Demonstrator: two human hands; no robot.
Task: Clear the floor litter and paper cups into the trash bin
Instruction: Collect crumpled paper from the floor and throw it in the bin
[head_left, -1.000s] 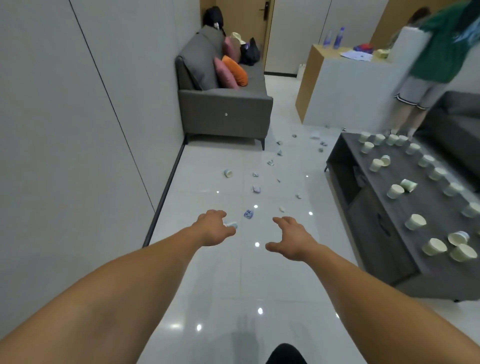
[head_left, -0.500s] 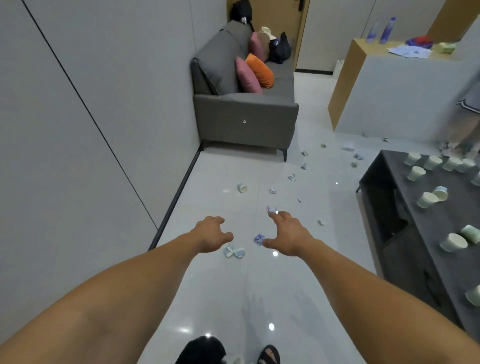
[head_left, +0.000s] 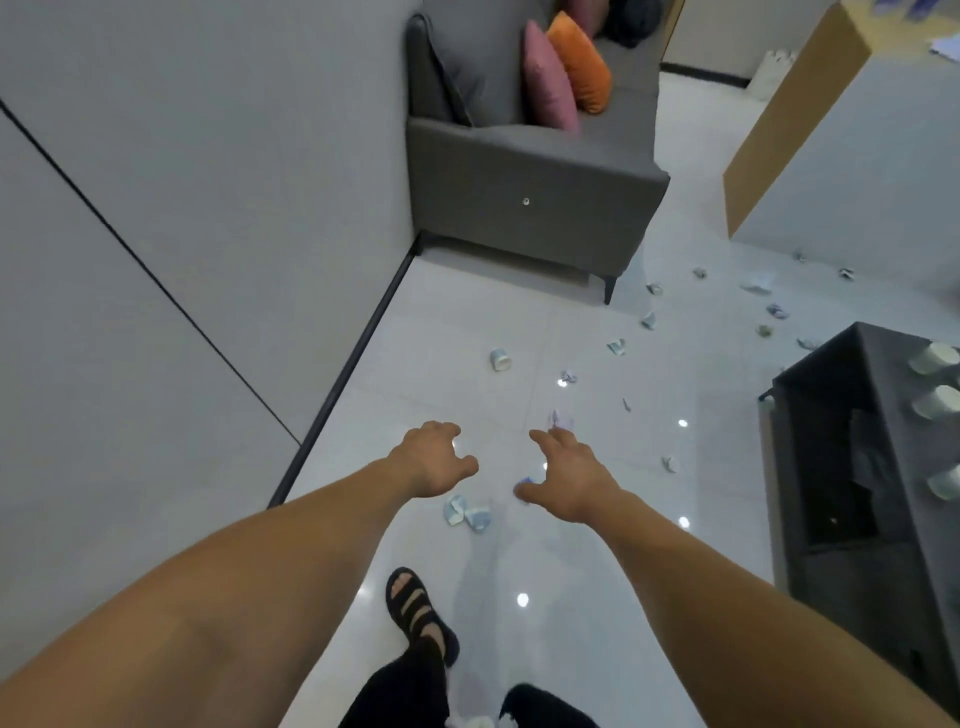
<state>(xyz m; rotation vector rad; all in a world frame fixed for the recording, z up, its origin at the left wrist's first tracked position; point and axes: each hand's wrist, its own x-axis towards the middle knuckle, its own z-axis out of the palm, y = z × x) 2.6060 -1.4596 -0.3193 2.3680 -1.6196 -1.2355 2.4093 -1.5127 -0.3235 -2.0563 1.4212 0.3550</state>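
Both arms extend forward over the floor (head_left: 457, 322). The left hand (head_left: 434, 460) and right hand (head_left: 569, 478) are spread, fingers loosely bent, holding nothing. Crumpled litter (head_left: 466, 512) lies just below them. One paper cup (head_left: 500, 359) lies ahead, near the sofa (head_left: 519, 197).

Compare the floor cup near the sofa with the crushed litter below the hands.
The cup keeps its round shape, lying on its side; the crushed litter is flattened. The cup lies farther off, the litter close by the left hand. Both are pale with blue.
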